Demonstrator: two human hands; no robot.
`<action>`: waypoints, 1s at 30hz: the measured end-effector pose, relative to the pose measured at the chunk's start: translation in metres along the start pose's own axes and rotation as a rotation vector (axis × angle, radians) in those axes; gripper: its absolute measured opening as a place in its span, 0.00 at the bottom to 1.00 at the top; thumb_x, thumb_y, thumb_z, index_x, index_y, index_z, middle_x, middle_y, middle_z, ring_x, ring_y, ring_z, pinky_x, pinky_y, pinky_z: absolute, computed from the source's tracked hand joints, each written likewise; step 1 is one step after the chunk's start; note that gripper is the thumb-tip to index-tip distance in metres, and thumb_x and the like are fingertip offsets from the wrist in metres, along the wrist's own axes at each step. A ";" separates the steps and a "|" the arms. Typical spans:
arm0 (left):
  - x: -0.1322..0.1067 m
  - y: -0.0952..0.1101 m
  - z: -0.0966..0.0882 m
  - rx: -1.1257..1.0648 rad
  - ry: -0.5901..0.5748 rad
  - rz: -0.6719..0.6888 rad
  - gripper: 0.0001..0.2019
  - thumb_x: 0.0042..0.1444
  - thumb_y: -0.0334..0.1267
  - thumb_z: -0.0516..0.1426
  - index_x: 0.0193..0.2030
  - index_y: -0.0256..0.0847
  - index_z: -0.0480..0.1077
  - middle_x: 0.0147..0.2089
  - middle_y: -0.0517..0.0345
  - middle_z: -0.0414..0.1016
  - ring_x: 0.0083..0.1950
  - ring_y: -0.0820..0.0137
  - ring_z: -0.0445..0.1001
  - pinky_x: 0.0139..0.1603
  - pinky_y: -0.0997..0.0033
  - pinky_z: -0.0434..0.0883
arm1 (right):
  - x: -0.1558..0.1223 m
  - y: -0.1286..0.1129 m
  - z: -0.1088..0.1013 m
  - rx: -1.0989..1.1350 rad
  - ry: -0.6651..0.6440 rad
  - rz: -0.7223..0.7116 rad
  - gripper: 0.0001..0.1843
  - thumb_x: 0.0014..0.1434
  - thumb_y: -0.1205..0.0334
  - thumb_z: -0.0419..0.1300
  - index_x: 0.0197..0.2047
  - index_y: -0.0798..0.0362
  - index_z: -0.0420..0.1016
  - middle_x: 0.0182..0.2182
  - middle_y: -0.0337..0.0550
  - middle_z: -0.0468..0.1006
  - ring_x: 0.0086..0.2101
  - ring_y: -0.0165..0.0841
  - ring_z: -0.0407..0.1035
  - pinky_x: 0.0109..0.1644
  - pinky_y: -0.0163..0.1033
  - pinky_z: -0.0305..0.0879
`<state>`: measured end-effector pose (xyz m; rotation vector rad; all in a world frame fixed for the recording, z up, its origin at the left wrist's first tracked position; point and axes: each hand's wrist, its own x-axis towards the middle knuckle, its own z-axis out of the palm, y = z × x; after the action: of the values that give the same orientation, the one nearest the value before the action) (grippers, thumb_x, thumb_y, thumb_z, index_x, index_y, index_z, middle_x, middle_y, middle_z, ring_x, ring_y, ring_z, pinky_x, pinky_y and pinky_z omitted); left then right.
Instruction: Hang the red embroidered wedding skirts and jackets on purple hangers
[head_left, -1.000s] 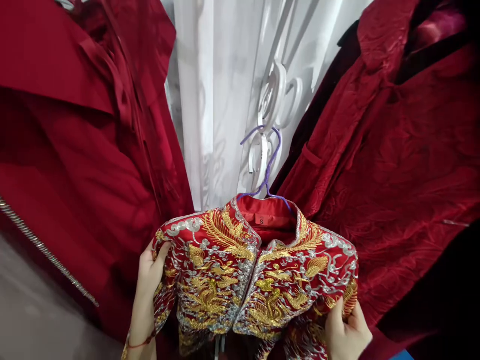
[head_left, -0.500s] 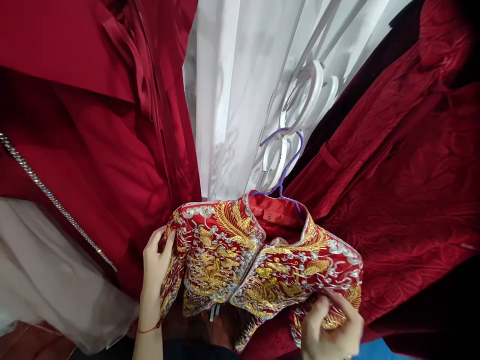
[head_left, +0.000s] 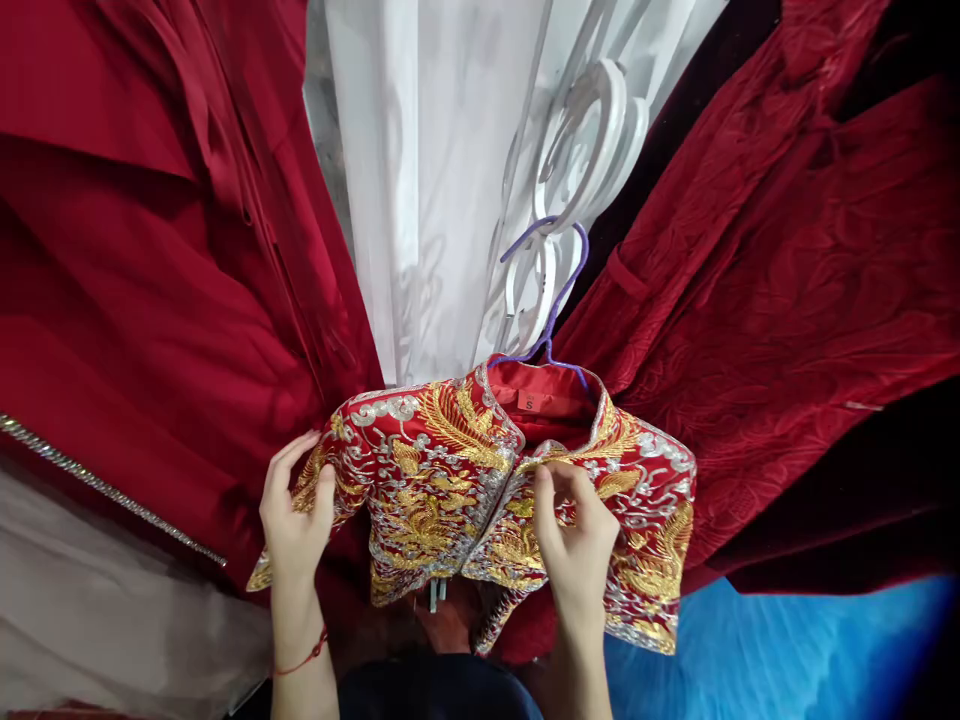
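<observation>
As dark clothing [head_left: 442, 690] on the wearer fills the bottom edge, here's the L hand [head_left: 296, 515], red cord bracelet [head_left: 302, 655] on the wrist, up at the L-side sleeve: thumb and fingers wide apart, w/ gold-worked cloth btwn them. Over to the R hand [head_left: 577, 530], in at the front, thumb and index narrow, tips at the neckline edge just below the collar; can't tell if they're pinching anything.

And the jacket itself, a short red emb'd one w/ stand collar [head_left: 420, 500], hangs centre, just in front of the wearer, gold & silver thread all over. R-side sleeve hangs loose; pale straps [head_left: 437, 595] show below the hem; size label [head_left: 529, 402] inside the neck reads "S".

Up top, the purple hanger [head_left: 553, 315] is hooked on white scrollwork [head_left: 604, 120]. Flanking it: L, a deep-red gown [head_left: 135, 300] w/ sparkly trim [head_left: 112, 490], greyish-white sheer fabric [head_left: 112, 590] below; R, a red embossed-pattern garment [head_left: 795, 290], bright blue pleated fabric [head_left: 765, 650] under it. Furthest back, btwn the reds, white drapery [head_left: 465, 200].
</observation>
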<state>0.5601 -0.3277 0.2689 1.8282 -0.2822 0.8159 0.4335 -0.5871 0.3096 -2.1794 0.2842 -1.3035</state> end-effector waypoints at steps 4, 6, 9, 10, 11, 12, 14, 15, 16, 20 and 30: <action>0.038 0.080 0.040 -0.062 -0.040 0.333 0.18 0.62 0.44 0.58 0.56 0.41 0.69 0.58 0.47 0.74 0.61 0.59 0.72 0.64 0.55 0.66 | 0.005 -0.028 0.016 -0.004 0.014 0.136 0.10 0.65 0.55 0.62 0.35 0.53 0.72 0.27 0.38 0.77 0.25 0.28 0.70 0.34 0.34 0.66; 0.050 0.101 0.056 0.069 -0.180 0.438 0.22 0.59 0.49 0.61 0.56 0.41 0.69 0.54 0.49 0.78 0.56 0.58 0.75 0.62 0.54 0.66 | 0.003 -0.033 0.026 0.016 0.052 0.217 0.11 0.64 0.54 0.61 0.37 0.53 0.73 0.29 0.40 0.78 0.27 0.29 0.72 0.34 0.35 0.67; 0.054 0.107 0.071 0.226 -0.269 0.502 0.16 0.59 0.52 0.61 0.44 0.42 0.72 0.40 0.54 0.80 0.44 0.61 0.76 0.54 0.59 0.65 | -0.004 -0.038 0.040 0.176 0.107 0.374 0.12 0.64 0.53 0.62 0.42 0.53 0.73 0.32 0.43 0.79 0.28 0.30 0.72 0.32 0.35 0.68; 0.053 0.104 0.073 0.241 -0.261 0.511 0.14 0.60 0.51 0.61 0.40 0.42 0.72 0.37 0.55 0.79 0.42 0.62 0.75 0.51 0.60 0.65 | -0.007 -0.040 0.044 0.273 0.105 0.437 0.13 0.64 0.52 0.62 0.44 0.53 0.73 0.33 0.42 0.79 0.28 0.30 0.72 0.31 0.35 0.68; 0.050 0.101 0.075 0.243 -0.246 0.518 0.14 0.61 0.51 0.60 0.38 0.42 0.72 0.36 0.56 0.79 0.41 0.62 0.74 0.50 0.61 0.64 | -0.010 -0.044 0.048 0.380 0.100 0.498 0.14 0.64 0.52 0.62 0.46 0.53 0.73 0.33 0.42 0.79 0.27 0.29 0.71 0.30 0.35 0.68; 0.047 0.097 0.076 0.238 -0.230 0.525 0.14 0.62 0.51 0.59 0.38 0.41 0.71 0.36 0.55 0.79 0.40 0.63 0.74 0.49 0.62 0.64 | -0.014 -0.048 0.052 0.486 0.099 0.550 0.16 0.64 0.52 0.62 0.49 0.53 0.72 0.34 0.42 0.79 0.26 0.29 0.71 0.30 0.35 0.70; 0.043 0.090 0.077 0.217 -0.207 0.535 0.14 0.62 0.50 0.59 0.39 0.41 0.71 0.37 0.54 0.79 0.40 0.63 0.74 0.49 0.62 0.63 | -0.022 -0.056 0.057 0.643 0.133 0.615 0.19 0.64 0.52 0.62 0.55 0.51 0.69 0.39 0.44 0.80 0.28 0.29 0.73 0.35 0.38 0.74; 0.042 0.088 0.079 0.204 -0.205 0.538 0.13 0.62 0.50 0.59 0.39 0.41 0.71 0.37 0.54 0.79 0.40 0.63 0.74 0.49 0.62 0.63 | -0.026 -0.059 0.059 0.683 0.165 0.628 0.21 0.64 0.53 0.62 0.58 0.50 0.68 0.43 0.45 0.80 0.30 0.30 0.75 0.41 0.41 0.75; 0.042 0.086 0.080 0.189 -0.209 0.541 0.13 0.62 0.50 0.59 0.39 0.41 0.71 0.37 0.54 0.79 0.39 0.63 0.73 0.49 0.62 0.63 | -0.030 -0.062 0.060 0.703 0.200 0.632 0.22 0.65 0.54 0.61 0.60 0.49 0.66 0.47 0.47 0.79 0.33 0.30 0.76 0.46 0.44 0.75; 0.045 0.083 0.085 0.136 -0.235 0.543 0.12 0.62 0.49 0.59 0.39 0.41 0.72 0.36 0.54 0.79 0.40 0.62 0.73 0.49 0.62 0.62 | -0.040 -0.062 0.063 0.765 0.258 0.625 0.23 0.67 0.57 0.59 0.63 0.49 0.66 0.54 0.50 0.77 0.45 0.35 0.77 0.58 0.50 0.69; 0.043 0.082 0.086 0.098 -0.205 0.535 0.13 0.62 0.50 0.60 0.40 0.42 0.71 0.36 0.56 0.78 0.40 0.62 0.73 0.50 0.61 0.62 | -0.035 -0.063 0.059 1.043 0.293 0.724 0.24 0.60 0.55 0.63 0.59 0.51 0.73 0.59 0.53 0.74 0.50 0.39 0.75 0.56 0.50 0.69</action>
<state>0.5810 -0.4308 0.3396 1.9582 -0.9048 1.0157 0.4597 -0.4988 0.2992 -0.8802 0.3509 -0.9827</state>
